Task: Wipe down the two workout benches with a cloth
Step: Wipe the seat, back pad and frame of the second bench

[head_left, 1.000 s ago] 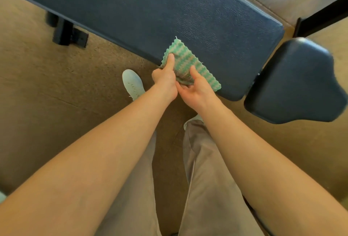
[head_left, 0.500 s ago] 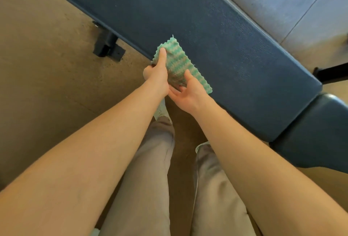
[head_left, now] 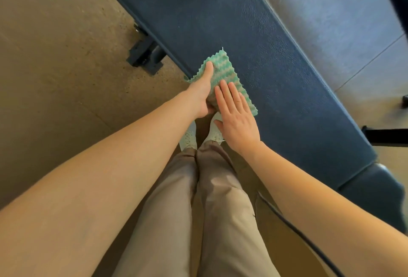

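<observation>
Two hands on one green striped cloth [head_left: 223, 67], which lies at the near edge of the dark bench [head_left: 254, 33]. My left hand [head_left: 198, 95]: thumb on top, pinching the cloth. My right hand [head_left: 237, 119]: fingers [head_left: 227, 93] straight, together, pressing flat; half a second ago they pinched.
</observation>
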